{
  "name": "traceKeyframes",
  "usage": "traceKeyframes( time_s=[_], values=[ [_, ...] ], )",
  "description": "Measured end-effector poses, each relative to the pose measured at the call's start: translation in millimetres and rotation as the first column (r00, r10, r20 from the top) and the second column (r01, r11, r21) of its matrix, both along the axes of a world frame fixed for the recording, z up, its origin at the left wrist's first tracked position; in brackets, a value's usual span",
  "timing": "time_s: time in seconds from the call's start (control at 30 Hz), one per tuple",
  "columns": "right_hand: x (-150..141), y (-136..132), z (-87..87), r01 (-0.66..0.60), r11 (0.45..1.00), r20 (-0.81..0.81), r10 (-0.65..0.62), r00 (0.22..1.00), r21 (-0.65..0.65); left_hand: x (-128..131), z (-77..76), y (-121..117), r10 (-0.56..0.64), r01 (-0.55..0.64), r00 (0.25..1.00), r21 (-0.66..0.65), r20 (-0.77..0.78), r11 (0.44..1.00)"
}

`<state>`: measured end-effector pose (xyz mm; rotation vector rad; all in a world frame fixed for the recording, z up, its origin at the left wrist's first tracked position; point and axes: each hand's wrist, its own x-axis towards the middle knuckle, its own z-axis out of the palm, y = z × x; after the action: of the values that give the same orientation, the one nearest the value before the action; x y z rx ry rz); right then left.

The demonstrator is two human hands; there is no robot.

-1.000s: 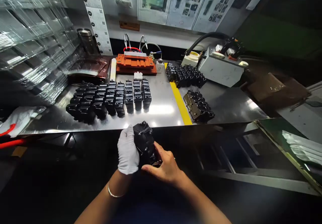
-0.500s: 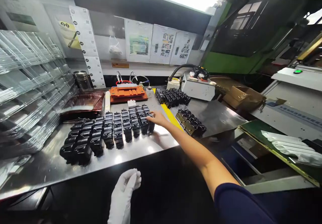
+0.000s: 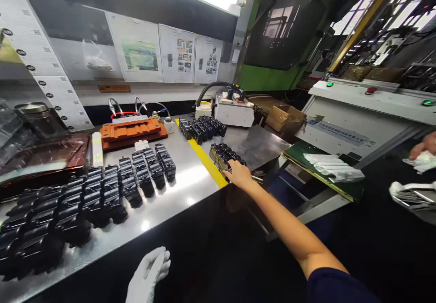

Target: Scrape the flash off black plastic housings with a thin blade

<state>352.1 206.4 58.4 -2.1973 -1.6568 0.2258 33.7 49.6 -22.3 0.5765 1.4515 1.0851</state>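
Carried rightward since the earlier frame, the right hand (image 3: 240, 175) was seen in the head view beyond the yellow stripe (image 3: 205, 163), on a small batch of black plastic parts (image 3: 225, 157). Its fingers (image 3: 232, 166) were laid on the batch's near end; whether they were clenched could not be told. The left hand (image 3: 149, 275), gloved in white, was held low beside the tabletop (image 3: 190, 189) edge, its fingers released and empty. Long rows of black parts (image 3: 98, 198) were lined up left of the stripe, with an orange jig (image 3: 133, 132) behind them. A co-worker's hand (image 3: 424, 145) at far right held a white cloth (image 3: 420, 162).
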Motion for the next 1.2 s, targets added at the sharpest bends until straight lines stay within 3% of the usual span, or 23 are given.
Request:
traceKeyframes(
  time_s=[0.07,0.17,0.23,0.33,0.4,0.47,0.5,0.53,0.63,0.67,0.8,0.93,1.2],
  values=[
    [-1,-2,-8.8,-0.025,1.0,-0.079,0.025,0.997,0.001,25,21.9,8,-0.123,0.123,0.992,0.008,0.039,0.992],
    [-12,-13,-22.1,-0.071,0.997,-0.205,0.075,0.976,0.026,51,43.8,16,-0.21,0.206,0.977,0.091,0.042,0.974],
    [-26,-33,-31.5,-0.123,0.992,-0.279,0.127,0.952,0.033,59,47.1,21,-0.183,0.178,0.982,0.113,0.041,0.978],
    [-53,-75,-41.2,-0.267,0.964,-0.396,0.243,0.885,-0.005,59,40.6,25,-0.144,0.136,0.988,0.132,0.054,0.982],
    [-70,-98,-40.2,-0.478,0.878,-0.553,0.377,0.743,-0.044,55,35.4,24,-0.135,0.127,0.99,0.152,0.044,0.98],
    [-83,-107,-33.2,-0.679,0.729,-0.597,0.505,0.623,-0.091,49,33.2,21,-0.095,0.089,0.995,0.2,0.024,0.976],
    [-88,-104,-28.9,-0.721,0.685,-0.558,0.561,0.612,-0.103,46,33.2,19,-0.074,0.069,0.997,0.224,0.014,0.972],
    [-92,-97,-25.0,-0.721,0.687,-0.48,0.604,0.637,-0.091,42,33.6,17,-0.063,0.063,0.998,0.221,-0.005,0.973],
    [-104,-64,-20.8,-0.611,0.784,-0.204,0.584,0.786,-0.11,28,33.8,8,-0.09,0.094,0.995,0.156,-0.038,0.983],
    [-108,-53,-22.0,-0.606,0.787,-0.13,0.593,0.794,-0.117,24,32.7,4,-0.096,0.102,0.994,0.14,-0.054,0.985],
    [-127,-31,-32.6,-0.68,0.725,-0.104,0.672,0.733,-0.11,12,24.0,-5,-0.121,0.141,0.98,0.119,-0.155,0.983],
    [-135,-30,-44.4,-0.738,0.673,0.012,0.738,0.674,0.056,7,18.5,-7,-0.137,0.155,0.98,0.117,-0.145,0.981],
    [-138,-28,-54.7,-0.776,0.604,0.267,0.729,0.631,0.183,5,26.1,-6,-0.175,0.183,0.981,0.117,-0.081,0.976]
  ],
)
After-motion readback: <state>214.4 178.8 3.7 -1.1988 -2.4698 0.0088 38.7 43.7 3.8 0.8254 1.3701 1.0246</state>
